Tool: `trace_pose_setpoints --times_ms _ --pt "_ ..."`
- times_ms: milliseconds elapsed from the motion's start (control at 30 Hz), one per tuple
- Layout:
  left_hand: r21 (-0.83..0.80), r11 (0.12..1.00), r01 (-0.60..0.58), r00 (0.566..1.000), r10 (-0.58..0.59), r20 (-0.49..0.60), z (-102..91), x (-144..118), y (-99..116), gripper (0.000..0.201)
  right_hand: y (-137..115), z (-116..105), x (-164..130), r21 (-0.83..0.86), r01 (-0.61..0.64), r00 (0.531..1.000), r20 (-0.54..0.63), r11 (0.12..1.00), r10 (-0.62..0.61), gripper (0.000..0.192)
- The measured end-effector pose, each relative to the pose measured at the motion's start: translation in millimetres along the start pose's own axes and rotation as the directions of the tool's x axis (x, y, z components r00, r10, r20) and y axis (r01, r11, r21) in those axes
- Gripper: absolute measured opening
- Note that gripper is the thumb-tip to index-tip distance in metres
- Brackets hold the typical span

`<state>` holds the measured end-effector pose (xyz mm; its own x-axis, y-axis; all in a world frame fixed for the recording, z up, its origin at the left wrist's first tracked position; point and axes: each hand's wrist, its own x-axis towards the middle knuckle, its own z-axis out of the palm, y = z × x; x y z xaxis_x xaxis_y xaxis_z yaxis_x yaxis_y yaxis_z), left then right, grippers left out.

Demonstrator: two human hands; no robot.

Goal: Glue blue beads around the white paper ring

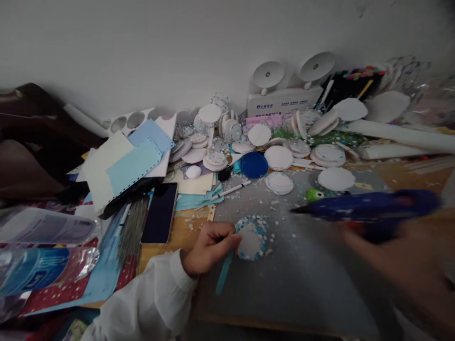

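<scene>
My left hand [216, 248] is closed in a pinch at the left rim of a round white paper disc [249, 244]. Small blue and white pieces ring the disc's edge. A teal flat stick [223, 274] reaches down and left from under my fingers; where its upper end goes is hidden. In my right hand [398, 255], smeared by motion, is a dark blue hot glue gun [359, 207]. Its black nozzle points left, above the grey cutting mat [305, 293] and apart from the disc.
Many white discs [279, 157] lie piled along the back, near a blue round lid [253, 165] and a white marker [232, 190]. To the left are a phone [159, 213], coloured paper sheets [133, 163], wire stems [133, 229] and plastic bottles [46, 270].
</scene>
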<state>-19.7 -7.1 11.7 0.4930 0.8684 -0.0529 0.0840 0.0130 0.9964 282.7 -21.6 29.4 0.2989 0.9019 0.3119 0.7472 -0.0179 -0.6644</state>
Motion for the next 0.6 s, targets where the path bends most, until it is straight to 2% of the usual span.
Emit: trace_pose_setpoints --times_ms 67,200,433,600 --pt "0.027 0.999 -0.022 0.999 0.022 0.026 0.4 0 1 0.048 -17 21 -1 0.040 0.033 0.994 0.098 0.999 -0.037 0.029" --pt "0.086 0.992 -0.091 0.994 0.086 0.062 0.8 -1 1 0.048 -33 45 -10 0.126 0.171 0.980 0.082 0.977 -0.182 0.027" --pt "0.141 0.978 -0.155 0.982 0.137 0.130 4.2 2 4 0.043 -22 45 -15 0.094 0.222 0.965 0.121 0.970 -0.233 0.036" --pt "0.147 0.972 -0.183 0.976 0.161 0.149 6.7 3 7 0.042 -13 49 -21 0.123 0.223 0.956 0.166 0.967 -0.241 0.026"
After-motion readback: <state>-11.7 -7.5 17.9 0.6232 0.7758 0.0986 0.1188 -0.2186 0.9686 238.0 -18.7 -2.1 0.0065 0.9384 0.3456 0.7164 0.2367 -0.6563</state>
